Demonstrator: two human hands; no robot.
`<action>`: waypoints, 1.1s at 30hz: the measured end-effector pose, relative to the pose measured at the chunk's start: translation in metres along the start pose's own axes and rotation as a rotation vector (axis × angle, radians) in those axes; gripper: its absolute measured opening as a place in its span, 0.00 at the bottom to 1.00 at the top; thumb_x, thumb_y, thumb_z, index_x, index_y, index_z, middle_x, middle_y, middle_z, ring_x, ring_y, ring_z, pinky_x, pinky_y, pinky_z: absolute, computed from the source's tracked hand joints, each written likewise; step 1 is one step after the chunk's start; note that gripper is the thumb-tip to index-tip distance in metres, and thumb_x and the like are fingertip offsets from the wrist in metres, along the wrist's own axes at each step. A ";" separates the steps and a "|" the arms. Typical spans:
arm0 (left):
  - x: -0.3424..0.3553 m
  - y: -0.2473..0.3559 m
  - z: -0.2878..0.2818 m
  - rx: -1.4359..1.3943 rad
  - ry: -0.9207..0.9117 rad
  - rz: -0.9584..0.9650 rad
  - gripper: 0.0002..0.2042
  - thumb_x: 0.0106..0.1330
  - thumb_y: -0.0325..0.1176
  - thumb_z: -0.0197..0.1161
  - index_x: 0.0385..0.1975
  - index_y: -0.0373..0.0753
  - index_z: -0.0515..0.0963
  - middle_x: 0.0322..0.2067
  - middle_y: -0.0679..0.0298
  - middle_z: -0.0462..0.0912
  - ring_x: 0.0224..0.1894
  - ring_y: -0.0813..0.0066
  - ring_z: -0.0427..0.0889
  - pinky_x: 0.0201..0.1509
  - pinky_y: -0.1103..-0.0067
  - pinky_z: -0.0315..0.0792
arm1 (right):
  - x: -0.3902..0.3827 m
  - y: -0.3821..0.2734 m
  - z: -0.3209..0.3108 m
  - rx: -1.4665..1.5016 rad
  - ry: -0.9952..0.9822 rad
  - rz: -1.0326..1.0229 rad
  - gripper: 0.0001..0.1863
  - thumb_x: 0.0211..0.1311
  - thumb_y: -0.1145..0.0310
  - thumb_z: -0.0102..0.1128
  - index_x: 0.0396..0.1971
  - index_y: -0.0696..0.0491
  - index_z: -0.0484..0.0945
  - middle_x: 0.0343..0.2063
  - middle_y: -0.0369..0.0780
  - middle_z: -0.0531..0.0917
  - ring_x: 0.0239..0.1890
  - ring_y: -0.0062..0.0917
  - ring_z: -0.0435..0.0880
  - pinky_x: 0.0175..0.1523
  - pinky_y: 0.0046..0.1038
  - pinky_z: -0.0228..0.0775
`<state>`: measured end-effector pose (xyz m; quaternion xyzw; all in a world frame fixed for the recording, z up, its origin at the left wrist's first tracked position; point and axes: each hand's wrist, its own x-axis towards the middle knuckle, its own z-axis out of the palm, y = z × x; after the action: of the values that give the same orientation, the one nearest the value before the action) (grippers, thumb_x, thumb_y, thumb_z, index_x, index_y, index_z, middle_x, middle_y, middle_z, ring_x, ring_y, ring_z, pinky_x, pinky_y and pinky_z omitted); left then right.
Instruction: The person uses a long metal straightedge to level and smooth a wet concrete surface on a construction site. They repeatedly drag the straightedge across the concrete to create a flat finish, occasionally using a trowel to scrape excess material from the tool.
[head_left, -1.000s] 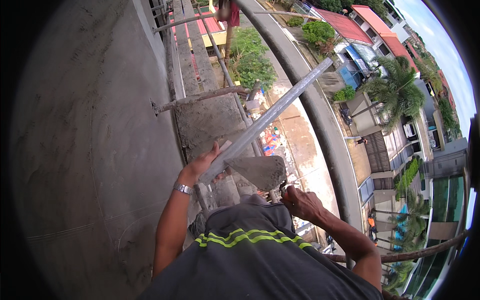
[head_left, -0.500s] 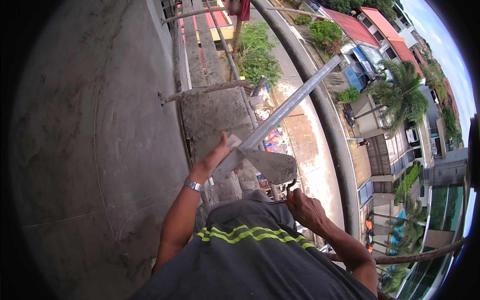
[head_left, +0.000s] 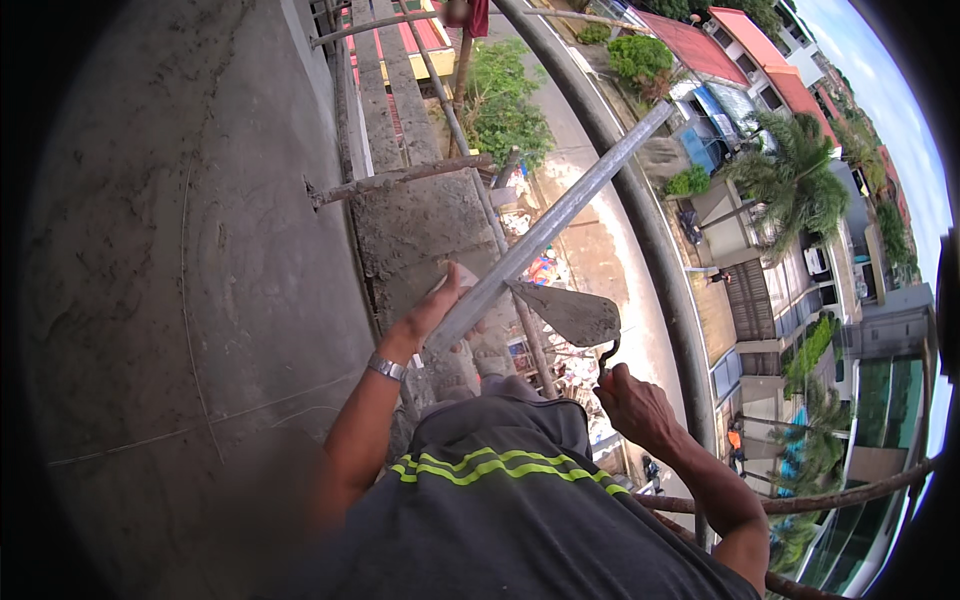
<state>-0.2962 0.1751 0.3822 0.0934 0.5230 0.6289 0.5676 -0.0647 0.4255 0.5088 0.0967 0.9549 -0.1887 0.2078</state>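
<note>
A long grey metal straightedge (head_left: 560, 217) slants from the lower middle toward the upper right. My left hand (head_left: 436, 308) is wrapped round its lower end, with the thumb along the near face and fingertips showing below it. A pointed masonry trowel (head_left: 572, 314) with a mortar-smeared blade is in my right hand (head_left: 636, 404). Its tip touches or nearly touches the bar's lower edge, a little beyond my left hand. My right fingers close round the handle, which they mostly hide; the dark bent shank shows between blade and hand.
To my left rises a grey plastered wall (head_left: 260, 250) with thin scored lines. Mortar-covered boards (head_left: 425, 215) lie ahead, crossed by a wooden pole (head_left: 400, 182). A thick dark pipe (head_left: 660, 240) curves along the right, above a street far below. Another person (head_left: 470, 20) shows partly at the top.
My right hand and the trowel have moved right, so the blade has slid away from my left hand along the straightedge. My left hand keeps its grip on the bar.
</note>
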 end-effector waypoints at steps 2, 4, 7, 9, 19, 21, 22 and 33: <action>0.001 -0.001 0.000 0.001 -0.007 -0.007 0.50 0.53 0.80 0.27 0.63 0.42 0.61 0.27 0.64 0.78 0.22 0.80 0.75 0.20 0.81 0.73 | -0.009 -0.004 0.007 -0.011 -0.106 -0.010 0.16 0.64 0.60 0.57 0.35 0.56 0.64 0.22 0.49 0.80 0.23 0.49 0.80 0.29 0.45 0.69; 0.003 -0.007 -0.003 0.004 0.001 -0.013 0.50 0.53 0.80 0.27 0.64 0.43 0.61 0.27 0.64 0.78 0.23 0.80 0.75 0.20 0.81 0.73 | -0.001 -0.003 -0.007 -0.073 -0.046 -0.052 0.16 0.64 0.60 0.57 0.35 0.56 0.64 0.20 0.49 0.79 0.24 0.50 0.79 0.28 0.46 0.68; 0.003 -0.006 -0.002 -0.008 0.000 -0.015 0.48 0.54 0.79 0.27 0.64 0.44 0.61 0.27 0.64 0.77 0.24 0.80 0.75 0.20 0.82 0.73 | 0.016 0.016 -0.009 0.064 0.156 0.064 0.16 0.64 0.61 0.58 0.34 0.57 0.63 0.20 0.50 0.78 0.24 0.53 0.78 0.28 0.47 0.67; 0.003 -0.005 -0.001 -0.011 0.003 -0.017 0.47 0.55 0.78 0.28 0.63 0.45 0.62 0.27 0.65 0.76 0.23 0.81 0.75 0.20 0.82 0.73 | 0.005 0.008 -0.005 0.006 -0.013 0.082 0.16 0.63 0.62 0.58 0.34 0.57 0.63 0.22 0.50 0.80 0.25 0.52 0.79 0.28 0.46 0.68; 0.005 -0.007 0.000 0.021 0.030 -0.006 0.41 0.60 0.75 0.31 0.55 0.44 0.67 0.25 0.66 0.76 0.22 0.81 0.74 0.20 0.82 0.72 | 0.015 0.014 -0.038 -0.169 -0.006 -0.033 0.16 0.64 0.60 0.57 0.35 0.56 0.63 0.17 0.49 0.78 0.22 0.49 0.80 0.26 0.46 0.67; 0.004 -0.006 0.002 0.027 0.042 -0.005 0.40 0.61 0.74 0.31 0.54 0.44 0.68 0.25 0.66 0.76 0.22 0.81 0.74 0.20 0.82 0.72 | 0.026 0.032 -0.030 -0.094 0.142 0.049 0.17 0.64 0.58 0.57 0.35 0.56 0.64 0.18 0.49 0.79 0.22 0.49 0.80 0.26 0.47 0.67; 0.004 -0.007 0.001 0.014 0.041 0.001 0.39 0.61 0.74 0.32 0.53 0.44 0.68 0.24 0.66 0.76 0.22 0.81 0.74 0.20 0.82 0.72 | 0.028 0.032 -0.031 -0.073 0.183 0.042 0.17 0.64 0.58 0.57 0.35 0.56 0.64 0.18 0.49 0.79 0.23 0.49 0.80 0.27 0.47 0.67; 0.006 -0.011 0.001 0.027 0.065 -0.011 0.39 0.62 0.73 0.32 0.51 0.42 0.69 0.24 0.66 0.76 0.23 0.81 0.75 0.20 0.81 0.72 | 0.022 0.024 -0.016 -0.115 -0.018 -0.091 0.13 0.67 0.63 0.49 0.34 0.58 0.64 0.15 0.49 0.78 0.20 0.48 0.80 0.24 0.46 0.69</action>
<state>-0.2911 0.1784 0.3713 0.0776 0.5500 0.6214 0.5525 -0.0842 0.4563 0.5051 0.0394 0.9656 -0.1435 0.2131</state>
